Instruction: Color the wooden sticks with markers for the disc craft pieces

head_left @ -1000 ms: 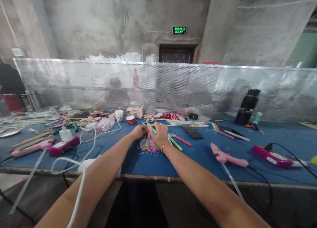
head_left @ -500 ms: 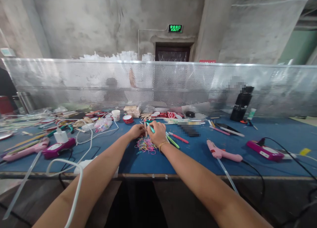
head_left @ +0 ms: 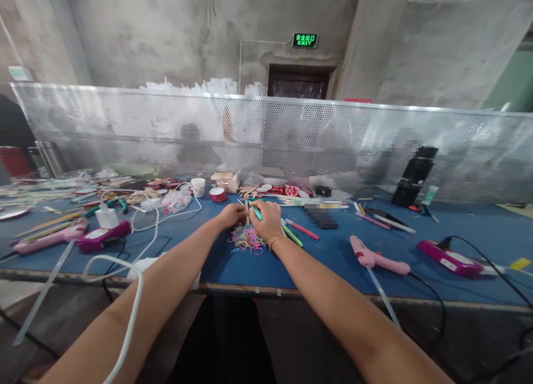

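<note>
My left hand (head_left: 233, 215) is closed on a narrow wooden craft stick (head_left: 247, 210), which stands upright above the table. Close beside it, my right hand (head_left: 267, 218) is wrapped round a teal marker pen (head_left: 256, 212), its front end turned toward the stick. Whether the tip touches the wood I cannot tell. Just below both hands lies a tangled heap of small coloured rubber bands (head_left: 246, 240). A green marker (head_left: 293, 235) and a red marker (head_left: 303, 229) rest on the table right of my right hand.
Pink glue guns lie at left (head_left: 54, 238) and right (head_left: 370, 255), near purple boxes (head_left: 449, 257) with cords. A white cable (head_left: 137, 295) loops over my left forearm. Farther back are a paper cup (head_left: 198, 187), red tape rolls (head_left: 217, 194) and a perforated metal screen (head_left: 250, 134).
The view has tilted and shifted slightly, so the scene sits a little to the right. Both hands keep their grip on the stick and the marker, nearly in the same place.
</note>
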A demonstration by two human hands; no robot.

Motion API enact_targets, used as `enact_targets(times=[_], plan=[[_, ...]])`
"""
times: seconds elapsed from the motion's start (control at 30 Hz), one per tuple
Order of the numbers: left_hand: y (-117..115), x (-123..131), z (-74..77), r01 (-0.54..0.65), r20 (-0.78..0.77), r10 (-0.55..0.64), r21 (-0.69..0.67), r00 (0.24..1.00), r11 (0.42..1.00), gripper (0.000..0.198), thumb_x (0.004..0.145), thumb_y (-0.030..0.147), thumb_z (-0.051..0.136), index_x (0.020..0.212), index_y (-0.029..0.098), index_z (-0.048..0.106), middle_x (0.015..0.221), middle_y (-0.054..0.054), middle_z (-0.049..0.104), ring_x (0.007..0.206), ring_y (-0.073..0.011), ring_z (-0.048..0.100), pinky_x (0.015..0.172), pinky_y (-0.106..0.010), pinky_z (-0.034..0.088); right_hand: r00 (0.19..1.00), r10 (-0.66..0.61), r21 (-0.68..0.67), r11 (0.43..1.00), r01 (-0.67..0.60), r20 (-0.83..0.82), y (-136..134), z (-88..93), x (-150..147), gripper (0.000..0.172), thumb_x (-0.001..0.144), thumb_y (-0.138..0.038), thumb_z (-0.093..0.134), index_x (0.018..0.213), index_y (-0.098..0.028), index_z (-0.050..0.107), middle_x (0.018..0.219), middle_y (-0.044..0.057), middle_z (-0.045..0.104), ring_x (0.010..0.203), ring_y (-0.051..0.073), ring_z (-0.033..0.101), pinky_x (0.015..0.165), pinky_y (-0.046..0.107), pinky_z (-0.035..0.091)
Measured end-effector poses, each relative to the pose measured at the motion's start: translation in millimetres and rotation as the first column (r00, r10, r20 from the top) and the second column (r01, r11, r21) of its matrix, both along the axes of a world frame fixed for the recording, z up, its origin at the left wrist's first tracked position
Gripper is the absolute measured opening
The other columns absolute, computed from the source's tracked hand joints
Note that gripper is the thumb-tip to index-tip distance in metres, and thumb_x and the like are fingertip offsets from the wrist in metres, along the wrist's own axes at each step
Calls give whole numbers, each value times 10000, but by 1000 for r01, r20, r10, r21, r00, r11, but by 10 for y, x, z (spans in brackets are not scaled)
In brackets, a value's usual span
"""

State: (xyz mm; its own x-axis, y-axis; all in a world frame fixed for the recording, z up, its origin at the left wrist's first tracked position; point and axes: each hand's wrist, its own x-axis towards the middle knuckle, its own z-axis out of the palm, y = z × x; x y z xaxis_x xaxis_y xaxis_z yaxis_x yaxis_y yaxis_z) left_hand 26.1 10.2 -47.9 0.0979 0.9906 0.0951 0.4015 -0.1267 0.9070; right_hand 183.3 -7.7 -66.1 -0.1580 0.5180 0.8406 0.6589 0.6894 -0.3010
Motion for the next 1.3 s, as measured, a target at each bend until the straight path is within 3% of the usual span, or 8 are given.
enact_targets(times=[0.6, 1.3], plan=[[3, -28, -30, 18, -23, -16, 64, 1000, 998, 315, 662, 429, 732, 669, 144, 596, 554, 13, 604, 505, -85, 553, 478, -173, 417, 1000, -17, 2, 1000, 17, -14, -1, -9, 3, 143, 872, -285, 504, 968, -213, 582, 874, 30, 651, 884, 179, 548, 912, 321, 268], [-48, 4, 19, 31, -40, -30, 34, 999, 999, 283, 706, 361, 688, 611, 157, 517, 545, 14, 584, 512, -91, 544, 489, -185, 404, 1000, -7, 22, 1000, 8, -25, 57, -44, 11, 146, 883, -303, 497, 925, -202, 593, 822, 26, 633, 855, 179, 542, 882, 314, 287]])
